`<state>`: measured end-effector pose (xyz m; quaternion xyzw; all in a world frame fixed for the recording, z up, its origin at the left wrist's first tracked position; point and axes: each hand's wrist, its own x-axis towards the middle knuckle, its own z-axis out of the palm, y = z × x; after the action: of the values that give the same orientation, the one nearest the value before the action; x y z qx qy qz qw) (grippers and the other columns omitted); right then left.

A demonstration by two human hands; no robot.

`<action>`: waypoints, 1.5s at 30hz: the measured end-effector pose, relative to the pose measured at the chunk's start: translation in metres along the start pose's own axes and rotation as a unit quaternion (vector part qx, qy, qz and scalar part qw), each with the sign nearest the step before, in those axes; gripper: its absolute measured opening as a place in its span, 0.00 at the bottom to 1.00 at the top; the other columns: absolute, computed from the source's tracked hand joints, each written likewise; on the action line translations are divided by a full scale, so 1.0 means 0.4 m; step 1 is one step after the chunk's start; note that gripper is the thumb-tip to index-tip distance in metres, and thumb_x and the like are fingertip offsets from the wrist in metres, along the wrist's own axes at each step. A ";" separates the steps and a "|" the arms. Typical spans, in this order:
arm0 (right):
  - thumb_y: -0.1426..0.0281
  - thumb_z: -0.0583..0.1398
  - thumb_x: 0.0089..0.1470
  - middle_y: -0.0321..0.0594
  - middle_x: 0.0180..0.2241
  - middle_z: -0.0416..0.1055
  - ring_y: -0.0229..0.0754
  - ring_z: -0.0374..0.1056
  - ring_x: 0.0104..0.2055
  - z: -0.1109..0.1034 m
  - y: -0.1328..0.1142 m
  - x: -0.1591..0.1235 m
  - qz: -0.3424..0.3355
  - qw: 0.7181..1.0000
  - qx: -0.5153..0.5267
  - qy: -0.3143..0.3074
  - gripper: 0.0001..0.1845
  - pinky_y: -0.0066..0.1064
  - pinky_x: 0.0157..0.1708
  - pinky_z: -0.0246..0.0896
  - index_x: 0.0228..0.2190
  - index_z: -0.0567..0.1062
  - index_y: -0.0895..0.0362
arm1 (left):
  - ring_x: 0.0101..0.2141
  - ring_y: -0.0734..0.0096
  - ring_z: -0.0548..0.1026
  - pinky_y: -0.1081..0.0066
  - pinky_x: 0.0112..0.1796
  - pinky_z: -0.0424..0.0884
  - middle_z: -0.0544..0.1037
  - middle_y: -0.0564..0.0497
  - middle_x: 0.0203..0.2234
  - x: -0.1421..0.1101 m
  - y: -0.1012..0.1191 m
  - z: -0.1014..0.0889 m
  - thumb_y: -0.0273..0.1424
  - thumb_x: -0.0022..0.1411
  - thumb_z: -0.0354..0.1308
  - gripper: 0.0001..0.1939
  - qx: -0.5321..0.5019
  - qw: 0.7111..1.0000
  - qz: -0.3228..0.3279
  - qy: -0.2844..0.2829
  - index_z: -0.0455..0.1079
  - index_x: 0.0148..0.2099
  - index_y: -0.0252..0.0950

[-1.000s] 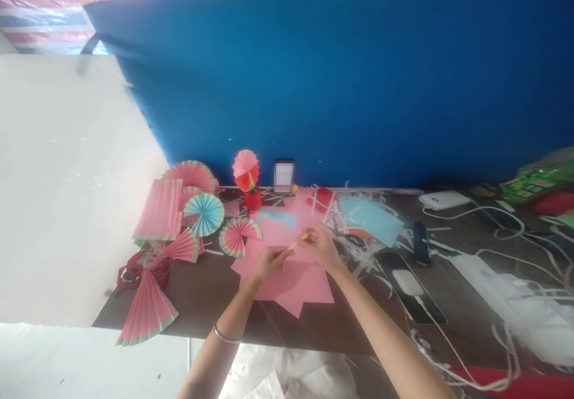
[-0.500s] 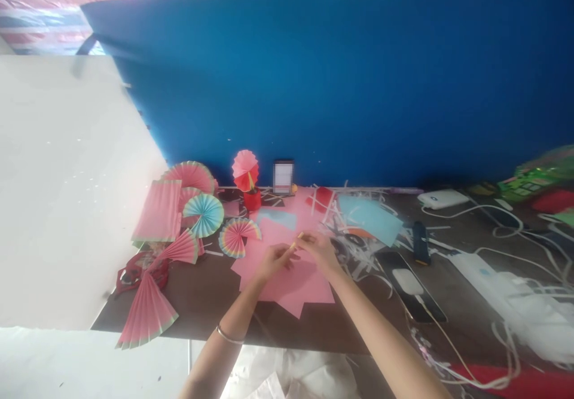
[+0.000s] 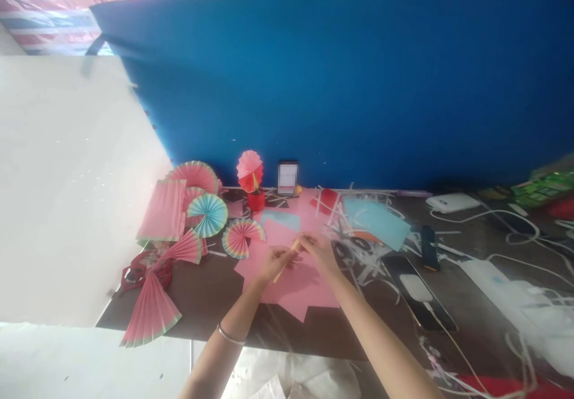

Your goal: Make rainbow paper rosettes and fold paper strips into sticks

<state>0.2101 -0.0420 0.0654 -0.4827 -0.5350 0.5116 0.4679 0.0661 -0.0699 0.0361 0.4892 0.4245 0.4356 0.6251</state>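
Observation:
Above the pink paper sheets point(image 3: 287, 296) I hold a thin yellow strip point(image 3: 295, 245) between both hands. My left hand point(image 3: 274, 262) is closed around its middle, and the lower end pokes out beneath the palm. The fingertips of my right hand point(image 3: 317, 249) pinch the upper end. The strip slants up to the right; whether it is paper or a stick, I cannot tell. Just beyond my hands lies a small light blue paper point(image 3: 281, 219). A pink pleated paper fan point(image 3: 242, 237) rests left of them.
More pleated fans point(image 3: 207, 215) crowd the left side. A red pot with a round paper fan point(image 3: 250, 171) stands at the back. Right of my hands are white paper scraps point(image 3: 365, 261), a blue sheet point(image 3: 379, 221), a phone point(image 3: 419, 294) and white cables point(image 3: 488, 215).
More of the yellow strip now shows, its lower end sticking out below my left hand. Both hands stay close together at nearly the same place; the view has shifted slightly.

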 end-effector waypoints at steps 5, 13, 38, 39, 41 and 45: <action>0.56 0.59 0.46 0.38 0.18 0.69 0.39 0.65 0.24 0.005 0.001 -0.002 -0.023 0.998 -0.056 -0.011 0.18 0.30 0.28 0.60 0.20 0.72 0.59 | 0.26 0.68 0.75 0.69 0.31 0.71 0.79 0.43 0.29 0.003 0.000 0.009 0.44 0.52 0.58 0.20 -0.030 0.999 -0.013 0.009 0.75 0.34 0.30; 0.54 0.58 0.46 0.39 0.19 0.70 0.38 0.64 0.24 0.016 -0.009 -0.004 -0.016 0.998 -0.051 -0.028 0.20 0.30 0.27 0.59 0.21 0.74 0.59 | 0.23 0.71 0.73 0.72 0.27 0.69 0.79 0.42 0.28 -0.006 0.010 0.010 0.45 0.53 0.57 0.21 -0.007 0.998 0.021 0.054 0.75 0.34 0.30; 0.56 0.53 0.50 0.33 0.15 0.61 0.36 0.58 0.20 -0.006 0.039 -0.013 -0.074 0.974 -0.212 0.032 0.21 0.27 0.22 0.51 0.14 0.63 0.56 | 0.35 0.62 0.75 0.64 0.40 0.68 0.77 0.39 0.34 -0.010 -0.008 0.008 0.44 0.52 0.58 0.23 -0.040 0.994 -0.016 -0.099 0.73 0.41 0.28; 0.56 0.54 0.50 0.33 0.15 0.61 0.37 0.58 0.21 -0.009 0.035 -0.010 -0.073 0.977 -0.198 0.037 0.21 0.27 0.22 0.51 0.15 0.64 0.56 | 0.34 0.62 0.75 0.65 0.39 0.69 0.77 0.39 0.33 -0.012 -0.008 0.008 0.44 0.52 0.58 0.24 -0.040 0.994 -0.023 -0.096 0.73 0.41 0.27; 0.57 0.54 0.50 0.34 0.17 0.63 0.37 0.59 0.22 -0.016 0.025 -0.005 -0.073 0.983 -0.163 0.037 0.19 0.28 0.23 0.53 0.17 0.66 0.57 | 0.33 0.62 0.75 0.65 0.38 0.69 0.77 0.38 0.33 -0.015 -0.006 0.009 0.45 0.53 0.57 0.24 -0.045 0.994 -0.030 -0.091 0.73 0.40 0.27; 0.57 0.54 0.49 0.34 0.17 0.61 0.37 0.58 0.22 -0.030 0.014 0.006 -0.075 0.984 -0.145 0.065 0.18 0.28 0.23 0.53 0.17 0.65 0.56 | 0.31 0.66 0.75 0.68 0.36 0.69 0.77 0.40 0.32 -0.020 -0.006 0.005 0.45 0.51 0.59 0.23 -0.031 0.994 -0.041 -0.098 0.74 0.38 0.28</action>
<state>0.2221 -0.0384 0.0605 -0.5362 -0.6066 0.3592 0.4643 0.0663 -0.0783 0.0350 0.4923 0.3675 0.3727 0.6955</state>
